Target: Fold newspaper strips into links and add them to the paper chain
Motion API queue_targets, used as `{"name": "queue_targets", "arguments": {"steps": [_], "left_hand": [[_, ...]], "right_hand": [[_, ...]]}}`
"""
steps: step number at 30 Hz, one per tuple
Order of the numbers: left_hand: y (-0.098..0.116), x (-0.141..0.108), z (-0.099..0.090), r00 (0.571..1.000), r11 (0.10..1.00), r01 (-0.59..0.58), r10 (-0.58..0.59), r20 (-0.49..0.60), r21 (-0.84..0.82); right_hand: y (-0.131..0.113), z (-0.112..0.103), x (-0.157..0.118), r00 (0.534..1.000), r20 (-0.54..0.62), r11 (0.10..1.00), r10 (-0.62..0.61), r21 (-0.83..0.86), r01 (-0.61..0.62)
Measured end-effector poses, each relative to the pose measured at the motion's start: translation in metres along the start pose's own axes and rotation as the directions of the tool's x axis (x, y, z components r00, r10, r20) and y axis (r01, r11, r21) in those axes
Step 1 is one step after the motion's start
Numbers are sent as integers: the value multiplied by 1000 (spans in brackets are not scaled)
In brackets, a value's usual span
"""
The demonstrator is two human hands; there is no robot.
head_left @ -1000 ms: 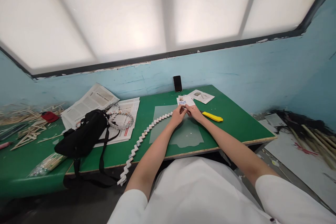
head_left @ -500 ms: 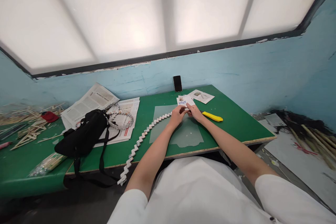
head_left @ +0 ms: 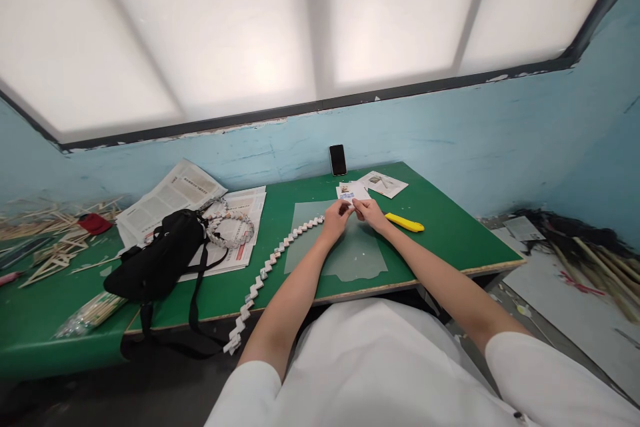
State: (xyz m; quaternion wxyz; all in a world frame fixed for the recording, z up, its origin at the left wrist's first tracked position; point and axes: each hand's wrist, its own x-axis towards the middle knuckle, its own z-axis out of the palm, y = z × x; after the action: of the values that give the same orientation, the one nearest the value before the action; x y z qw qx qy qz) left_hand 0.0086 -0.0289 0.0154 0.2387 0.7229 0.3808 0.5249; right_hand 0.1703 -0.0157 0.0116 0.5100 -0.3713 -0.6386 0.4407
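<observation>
A zigzag chain of folded paper (head_left: 269, 265) runs from my left hand (head_left: 337, 219) across the green table and hangs over its front edge. The fingers of that hand are closed at the chain's upper end. My right hand (head_left: 371, 213) meets it there, thumb and fingers pinched together; whatever small piece lies between them is hidden. Both hands are above a translucent sheet (head_left: 350, 257). Just beyond them lie printed paper pieces (head_left: 351, 191). A yellow utility knife (head_left: 405, 222) rests to the right of my right hand.
A black bag (head_left: 160, 260) lies on newspapers (head_left: 173, 200) at the left, beside a paper-chain loop (head_left: 235, 230). Wooden sticks (head_left: 63, 247) and a packet of sticks (head_left: 95, 310) are farther left. A phone (head_left: 338, 160) leans against the wall. Another printed sheet (head_left: 384, 184) lies at the back.
Both hands have shifted only slightly, and the fingertips have changed their pinch. The chain's upper end has moved a little to the left.
</observation>
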Motion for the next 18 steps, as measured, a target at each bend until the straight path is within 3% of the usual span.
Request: {"name": "queue_targets", "arguments": {"steps": [5,12,18], "left_hand": [[4,0,2,1000,998,10,-8,30,-62],[-3,2,2,998,998,54,-55,-9,-40],[-1,3,1,994,993,102,-104,-35,-64]], "right_hand": [[-2,-1,-2,1000,-14,999,-19,-37,18],[-3,1,-3,999,36,1000,15,-11,-15],[-8,1,-5,998,23,998,-58,-10,59]]}}
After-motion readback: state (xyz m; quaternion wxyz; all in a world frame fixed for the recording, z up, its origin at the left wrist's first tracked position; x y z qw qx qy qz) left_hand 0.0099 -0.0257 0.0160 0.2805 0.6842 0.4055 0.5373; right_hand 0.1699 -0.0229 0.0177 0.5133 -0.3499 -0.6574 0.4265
